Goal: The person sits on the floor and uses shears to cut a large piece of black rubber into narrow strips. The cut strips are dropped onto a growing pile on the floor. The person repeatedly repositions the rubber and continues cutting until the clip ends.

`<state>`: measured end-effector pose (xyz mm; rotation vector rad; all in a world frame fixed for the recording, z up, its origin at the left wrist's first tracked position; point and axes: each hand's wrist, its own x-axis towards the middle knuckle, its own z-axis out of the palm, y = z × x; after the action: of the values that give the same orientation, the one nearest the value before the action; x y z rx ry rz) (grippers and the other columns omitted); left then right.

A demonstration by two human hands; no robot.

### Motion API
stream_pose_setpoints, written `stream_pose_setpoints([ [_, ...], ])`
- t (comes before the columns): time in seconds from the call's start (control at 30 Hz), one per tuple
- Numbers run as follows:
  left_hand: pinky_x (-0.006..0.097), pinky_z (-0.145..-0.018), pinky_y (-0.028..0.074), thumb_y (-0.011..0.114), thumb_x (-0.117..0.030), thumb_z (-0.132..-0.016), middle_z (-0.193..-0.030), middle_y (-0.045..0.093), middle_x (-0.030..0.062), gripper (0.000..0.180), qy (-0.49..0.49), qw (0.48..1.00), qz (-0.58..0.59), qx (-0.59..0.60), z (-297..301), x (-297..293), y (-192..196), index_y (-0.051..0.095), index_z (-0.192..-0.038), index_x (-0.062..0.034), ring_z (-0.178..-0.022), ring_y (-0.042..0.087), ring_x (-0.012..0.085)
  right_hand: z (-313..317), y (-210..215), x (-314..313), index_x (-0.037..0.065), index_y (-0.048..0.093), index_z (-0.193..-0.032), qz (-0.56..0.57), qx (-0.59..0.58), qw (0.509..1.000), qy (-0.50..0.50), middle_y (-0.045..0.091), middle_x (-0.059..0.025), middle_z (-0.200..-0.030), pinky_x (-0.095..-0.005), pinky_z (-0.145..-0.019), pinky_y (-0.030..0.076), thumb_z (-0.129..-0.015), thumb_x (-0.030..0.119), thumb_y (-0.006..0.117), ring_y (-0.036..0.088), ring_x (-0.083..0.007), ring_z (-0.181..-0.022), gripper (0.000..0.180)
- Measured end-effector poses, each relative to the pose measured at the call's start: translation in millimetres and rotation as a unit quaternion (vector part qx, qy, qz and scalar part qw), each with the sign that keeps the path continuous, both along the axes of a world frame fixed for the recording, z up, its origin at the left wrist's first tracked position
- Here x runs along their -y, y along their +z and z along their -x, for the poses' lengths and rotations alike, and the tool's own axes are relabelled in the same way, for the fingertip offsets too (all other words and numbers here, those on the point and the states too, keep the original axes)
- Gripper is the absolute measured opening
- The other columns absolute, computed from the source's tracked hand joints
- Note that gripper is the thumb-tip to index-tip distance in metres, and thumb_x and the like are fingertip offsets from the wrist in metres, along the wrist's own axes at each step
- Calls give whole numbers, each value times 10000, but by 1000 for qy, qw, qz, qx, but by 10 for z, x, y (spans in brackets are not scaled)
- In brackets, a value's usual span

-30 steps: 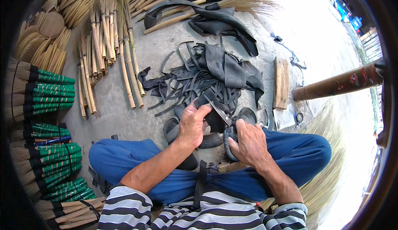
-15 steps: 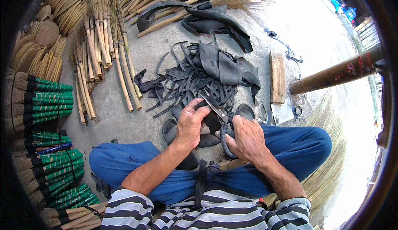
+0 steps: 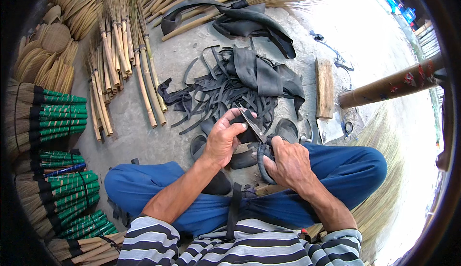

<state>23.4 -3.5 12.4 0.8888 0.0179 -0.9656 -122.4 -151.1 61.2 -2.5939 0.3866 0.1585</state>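
My right hand (image 3: 290,158) grips a pair of scissors (image 3: 253,126) by their handles, which are wrapped in dark material. The metal blades point up and to the left. Between thumb and fingers, my left hand (image 3: 222,140) pinches a piece of black rubber (image 3: 247,135). The blades lie across this rubber, close to my left fingertips. Just beyond both hands, a tangled heap of black rubber strips (image 3: 216,91) spreads over the ground, with a wider rubber sheet (image 3: 266,76) on top.
Brooms with bamboo handles (image 3: 144,83) lie at the far left, and green-handled broom bundles (image 3: 62,117) are stacked at my left. A wooden block (image 3: 324,88) and a brown pole (image 3: 384,86) stand at right. More rubber sheeting (image 3: 259,26) lies beyond the heap. Sandals (image 3: 287,130) sit near my knees.
The scissor blades have come closer together across the rubber. The rubber has shifted slightly in my left hand, and both hands stay in nearly the same place.
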Motion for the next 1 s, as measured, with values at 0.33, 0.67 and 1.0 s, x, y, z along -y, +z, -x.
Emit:
stream_pose_setpoints([
  [0.33, 403, -1016, 585, 574, 53, -834, -1298, 692, 203, 524, -125, 983, 106, -81, -186, -88, -91, 591, -1356, 6, -1130, 718, 248, 19, 38, -15, -14, 572, -886, -45, -28, 998, 28, 702, -269, -775, -522, -637, 562, -942, 435, 716, 725, -433, -709, 475],
  [0.67, 435, -1078, 555, 579, 78, -868, -1263, 708, 201, 465, -128, 986, 86, -68, -231, -74, -151, 617, -1329, 36, -1179, 707, 289, 29, 23, 19, -3, 518, -958, -63, -21, 998, 5, 664, -269, -776, -544, -692, 533, -947, 286, 710, 688, -475, -777, 347],
  [1.0, 340, -966, 608, 720, -8, -956, -1135, 763, 112, 225, -119, 976, -58, 172, -191, -16, -62, 722, -1180, 13, -1044, 737, 185, -28, -14, 119, -12, 516, -1008, -167, 133, 967, -137, 598, -204, -802, -451, -669, 477, -952, 195, 748, 626, -359, -732, 316],
])
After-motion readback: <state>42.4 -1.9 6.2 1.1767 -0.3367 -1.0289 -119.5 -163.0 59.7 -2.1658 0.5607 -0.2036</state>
